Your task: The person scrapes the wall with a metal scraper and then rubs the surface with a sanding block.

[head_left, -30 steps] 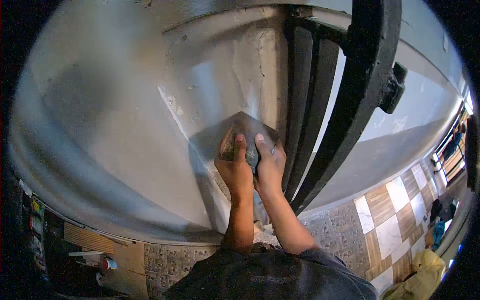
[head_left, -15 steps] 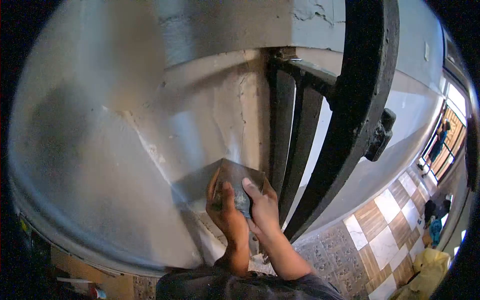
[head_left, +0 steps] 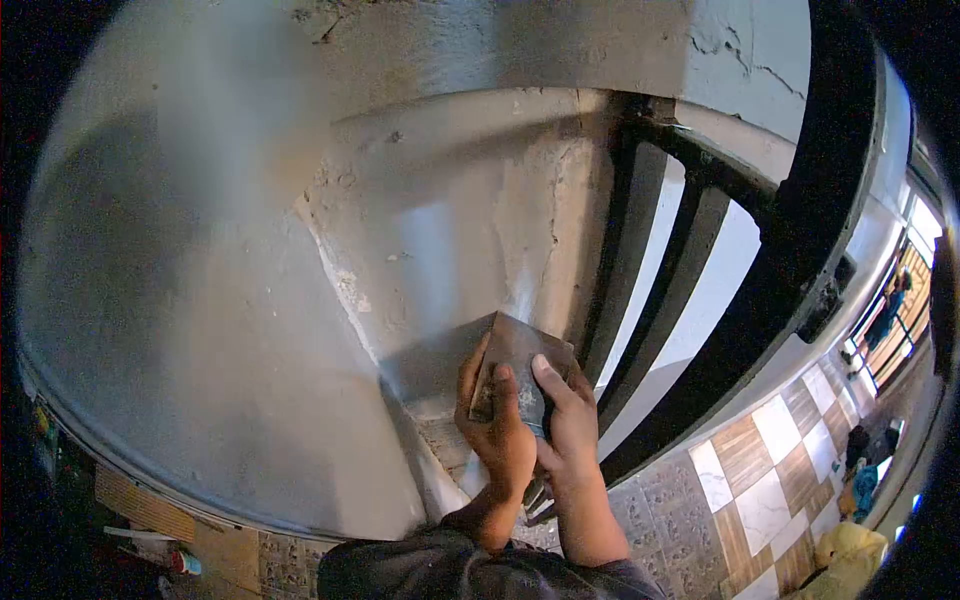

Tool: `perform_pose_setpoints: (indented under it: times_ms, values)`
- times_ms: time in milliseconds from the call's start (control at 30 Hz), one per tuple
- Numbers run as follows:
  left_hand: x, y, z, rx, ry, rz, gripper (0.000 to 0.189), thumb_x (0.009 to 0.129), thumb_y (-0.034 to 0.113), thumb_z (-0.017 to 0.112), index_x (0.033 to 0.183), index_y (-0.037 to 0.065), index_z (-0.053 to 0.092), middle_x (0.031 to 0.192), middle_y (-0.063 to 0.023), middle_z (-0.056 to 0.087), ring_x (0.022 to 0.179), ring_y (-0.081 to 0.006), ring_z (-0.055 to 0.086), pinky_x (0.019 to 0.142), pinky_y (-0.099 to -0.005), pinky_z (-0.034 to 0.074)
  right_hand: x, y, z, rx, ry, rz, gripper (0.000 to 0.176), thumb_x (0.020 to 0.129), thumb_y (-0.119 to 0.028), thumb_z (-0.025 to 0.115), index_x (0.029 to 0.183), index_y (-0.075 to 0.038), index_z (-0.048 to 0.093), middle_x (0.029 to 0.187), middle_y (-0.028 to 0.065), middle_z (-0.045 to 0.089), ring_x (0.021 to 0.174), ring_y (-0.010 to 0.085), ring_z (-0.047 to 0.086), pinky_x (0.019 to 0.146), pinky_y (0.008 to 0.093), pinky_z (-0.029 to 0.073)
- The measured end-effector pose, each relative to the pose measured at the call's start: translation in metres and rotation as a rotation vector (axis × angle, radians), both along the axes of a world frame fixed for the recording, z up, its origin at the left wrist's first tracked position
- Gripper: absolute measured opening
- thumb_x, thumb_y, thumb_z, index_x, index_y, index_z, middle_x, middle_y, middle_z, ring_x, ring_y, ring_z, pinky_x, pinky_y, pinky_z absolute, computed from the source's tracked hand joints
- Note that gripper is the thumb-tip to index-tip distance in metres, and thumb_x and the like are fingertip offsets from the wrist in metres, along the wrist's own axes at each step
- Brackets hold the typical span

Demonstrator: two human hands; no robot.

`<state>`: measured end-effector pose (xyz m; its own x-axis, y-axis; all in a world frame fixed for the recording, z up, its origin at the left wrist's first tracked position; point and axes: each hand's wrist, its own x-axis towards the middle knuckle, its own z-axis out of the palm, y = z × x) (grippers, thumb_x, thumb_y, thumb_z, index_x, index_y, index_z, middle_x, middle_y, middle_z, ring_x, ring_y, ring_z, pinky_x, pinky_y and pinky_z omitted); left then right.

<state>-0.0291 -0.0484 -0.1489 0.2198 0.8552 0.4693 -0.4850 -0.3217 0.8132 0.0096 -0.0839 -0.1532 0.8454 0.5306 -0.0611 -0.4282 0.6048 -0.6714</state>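
Both my hands are wrapped around a dark grey-brown, flat rectangular piece [head_left: 517,350] with square corners and a worn, lighter patch near its middle. I cannot make out its exact kind. My left hand [head_left: 500,425] grips its left side, with the thumb lying on the face towards me. On the right side, my right hand [head_left: 570,415] holds it the same way, thumb on the face. The other fingers are mostly hidden behind it. Beyond the piece is a scuffed, cracked wall recess [head_left: 450,220]; whether the piece touches the wall cannot be seen.
Black metal bars [head_left: 650,230] stand close on my right. A smooth pale surface [head_left: 230,370] curves along my left. Tiled floor [head_left: 770,470] stretches right, with a yellow cloth-like thing [head_left: 848,550] low down. Far right, a person [head_left: 888,310] is near a barred opening.
The view has shifted, so the bars, the wall recess and my hands appear farther right. Both hands keep the same grip on the dark piece.
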Motion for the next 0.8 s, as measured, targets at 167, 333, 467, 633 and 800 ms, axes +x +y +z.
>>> perform_pose_setpoints:
  times_ms: [167,333,467,633,800]
  values:
    - [-0.001,0.001,-0.004,0.056,0.102,0.112,0.044,0.089,0.028,0.055,0.117,-0.006,0.051,0.113,-0.0170,0.056,0.105,-0.0262,0.053,0.091,-0.0341,0.040,0.004,0.001,-0.003,0.030,0.035,0.081,0.030,0.083,-0.010,0.062,0.110,0.001,0.054,0.100,0.0103,0.062,0.086,0.0192,0.061,0.076,0.0310,0.050]
    - [0.007,0.002,-0.012,-0.008,0.059,0.127,0.053,0.083,0.037,0.063,0.114,-0.005,0.053,0.112,-0.0176,0.057,0.101,-0.0282,0.055,0.089,-0.0373,0.042,0.008,0.004,-0.008,-0.113,-0.044,0.041,0.031,0.084,-0.013,0.063,0.110,0.002,0.054,0.098,0.0115,0.062,0.082,0.0177,0.061,0.073,0.0305,0.051]
    - [0.005,0.013,-0.016,0.122,0.080,0.153,0.056,0.084,0.040,0.059,0.114,-0.006,0.053,0.116,-0.0201,0.054,0.100,-0.0313,0.054,0.086,-0.0392,0.043,0.016,0.024,-0.039,-0.311,-0.260,0.089,0.048,0.085,-0.034,0.060,0.117,0.002,0.052,0.101,0.0136,0.061,0.092,0.0179,0.057,0.081,0.0300,0.044]
    - [0.000,0.006,-0.017,0.015,0.135,0.118,0.052,0.087,0.035,0.054,0.118,-0.007,0.050,0.118,-0.0210,0.053,0.104,-0.0323,0.053,0.088,-0.0388,0.042,0.007,0.012,-0.025,-0.430,-0.243,0.118,0.057,0.085,-0.040,0.059,0.120,0.004,0.049,0.104,0.0172,0.059,0.098,0.0205,0.055,0.087,0.0316,0.042]
    - [0.004,0.007,-0.009,0.146,0.077,0.143,0.049,0.089,0.032,0.052,0.119,-0.006,0.050,0.118,-0.0216,0.053,0.102,-0.0335,0.054,0.088,-0.0395,0.042,0.011,0.022,-0.028,-0.217,-0.166,0.147,0.057,0.085,-0.041,0.059,0.117,0.006,0.051,0.109,0.0175,0.057,0.098,0.0208,0.054,0.085,0.0314,0.042]
